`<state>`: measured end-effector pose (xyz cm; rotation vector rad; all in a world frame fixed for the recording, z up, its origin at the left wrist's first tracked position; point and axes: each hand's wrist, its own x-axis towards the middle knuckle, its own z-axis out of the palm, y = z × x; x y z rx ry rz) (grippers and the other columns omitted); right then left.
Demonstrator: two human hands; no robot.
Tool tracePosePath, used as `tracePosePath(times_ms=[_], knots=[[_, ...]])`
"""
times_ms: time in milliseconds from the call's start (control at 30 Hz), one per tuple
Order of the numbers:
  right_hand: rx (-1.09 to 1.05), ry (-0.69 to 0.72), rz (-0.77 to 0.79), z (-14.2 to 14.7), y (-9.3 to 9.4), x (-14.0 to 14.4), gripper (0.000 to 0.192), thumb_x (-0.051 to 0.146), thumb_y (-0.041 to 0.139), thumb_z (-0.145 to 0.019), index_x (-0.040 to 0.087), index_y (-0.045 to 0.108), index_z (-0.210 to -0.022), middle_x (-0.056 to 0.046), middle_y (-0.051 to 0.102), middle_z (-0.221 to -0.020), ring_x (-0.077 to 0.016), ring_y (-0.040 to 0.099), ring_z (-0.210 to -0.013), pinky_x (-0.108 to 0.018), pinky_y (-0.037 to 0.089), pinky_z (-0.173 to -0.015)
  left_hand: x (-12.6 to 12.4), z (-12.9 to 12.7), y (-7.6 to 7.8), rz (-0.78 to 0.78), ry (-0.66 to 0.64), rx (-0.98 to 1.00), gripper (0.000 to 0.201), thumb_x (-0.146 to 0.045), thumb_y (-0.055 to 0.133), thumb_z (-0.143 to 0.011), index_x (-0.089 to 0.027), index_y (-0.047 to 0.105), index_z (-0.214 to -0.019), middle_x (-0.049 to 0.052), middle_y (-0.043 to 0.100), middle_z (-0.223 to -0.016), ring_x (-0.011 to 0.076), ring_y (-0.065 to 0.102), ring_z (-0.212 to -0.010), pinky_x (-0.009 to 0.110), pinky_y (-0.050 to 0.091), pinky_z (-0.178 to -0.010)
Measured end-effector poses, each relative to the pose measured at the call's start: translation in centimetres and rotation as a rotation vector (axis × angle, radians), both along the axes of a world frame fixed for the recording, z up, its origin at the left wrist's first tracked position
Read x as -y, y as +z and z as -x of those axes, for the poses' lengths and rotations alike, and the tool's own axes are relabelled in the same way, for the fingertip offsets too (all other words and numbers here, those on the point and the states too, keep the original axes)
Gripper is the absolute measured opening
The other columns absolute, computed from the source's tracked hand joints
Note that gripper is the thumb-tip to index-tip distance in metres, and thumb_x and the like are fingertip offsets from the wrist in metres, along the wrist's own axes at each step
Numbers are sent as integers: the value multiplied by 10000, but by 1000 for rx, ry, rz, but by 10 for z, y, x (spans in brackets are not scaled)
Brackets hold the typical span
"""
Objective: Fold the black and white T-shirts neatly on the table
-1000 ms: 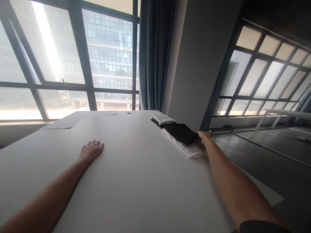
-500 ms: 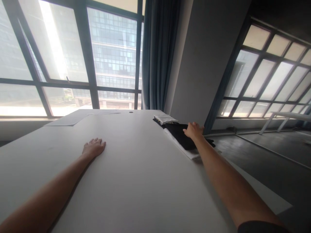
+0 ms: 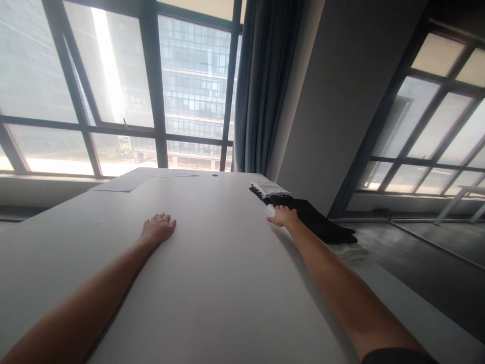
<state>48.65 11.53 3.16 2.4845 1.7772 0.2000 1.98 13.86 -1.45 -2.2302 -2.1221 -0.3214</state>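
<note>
My left hand [image 3: 158, 228] lies flat on the white table [image 3: 212, 283], fingers stretched out, holding nothing. At the left edge of a pile of folded cloth is my right hand [image 3: 283, 216], its thumb apart from its fingers and nothing seen in its grasp. Black folded cloth [image 3: 322, 222] lies just beyond and right of that hand. White cloth [image 3: 350, 253] shows underneath the black, partly hidden by my right forearm. A white folded packet [image 3: 271, 189] rests at the pile's far end, above a dark piece with small yellow marks along its edge.
Sheets of white paper [image 3: 121, 184] lie at the table's far left. A small dark round hole [image 3: 215, 175] sits near the far edge. Behind stand windows, a blue-grey curtain [image 3: 253, 101] and a grey pillar [image 3: 333, 101]. Another white table [image 3: 470, 190] is at far right.
My right hand has moved left and toward me, from over the black cloth to the pile's left edge. The view has turned slightly left. My left hand stays flat on the table.
</note>
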Motion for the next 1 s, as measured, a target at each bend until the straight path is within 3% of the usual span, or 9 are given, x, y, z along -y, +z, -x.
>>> tracePosePath(times_ms=[133, 267, 500, 767, 900, 1000], knots=[[-217, 359, 131, 84, -17, -6, 775, 591, 318, -992, 122, 203, -1599, -137, 151, -1667, -224, 137, -1535, -419, 158, -1215, 3, -7, -1, -13, -191, 23, 592, -502, 261, -974, -184, 630, -1310, 126, 540, -1480, 272, 481, -1370, 432, 362, -1125], [-334, 410, 74, 131, -46, -5, 737, 550, 200, -1009, 105, 212, -1596, -108, 129, -1673, -212, 96, -1541, -456, 76, -1230, 12, -23, -2, 41, -300, 0, 643, -567, 316, -958, -195, 507, -1447, 117, 385, -1593, 269, 323, -1483, 482, 261, -1194], [-358, 405, 23, 129, -50, -4, 734, 541, 233, -995, 110, 248, -1589, -99, 169, -1666, -200, 123, -1536, -442, 72, -1228, 16, -29, 3, 117, -293, 8, 752, -620, 323, -934, -171, 394, -1533, 110, 309, -1626, 258, 252, -1514, 503, 210, -1215], [-346, 409, -16, 131, -50, -4, 687, 519, 273, -1002, 127, 323, -1563, -105, 230, -1652, -206, 173, -1524, -434, 111, -1221, 16, -29, 0, 53, -278, 23, 641, -577, 374, -943, -223, 489, -1465, 89, 385, -1597, 259, 322, -1485, 486, 250, -1202], [-310, 451, -108, 130, -49, 2, 600, 486, 345, -997, 130, 491, -1457, -132, 398, -1577, -234, 324, -1460, -393, 223, -1184, 28, -36, 4, -9, -258, -13, 531, -461, 362, -969, -175, 591, -1353, 128, 516, -1502, 257, 466, -1389, 402, 339, -1157], [-222, 487, -184, 134, -44, 12, 467, 400, 373, -997, 122, 659, -1240, -168, 609, -1359, -255, 499, -1309, -341, 360, -1081, 52, -42, 6, 9, -288, -52, 532, -410, 324, -982, -120, 584, -1346, 178, 529, -1472, 280, 472, -1379, 414, 353, -1143]])
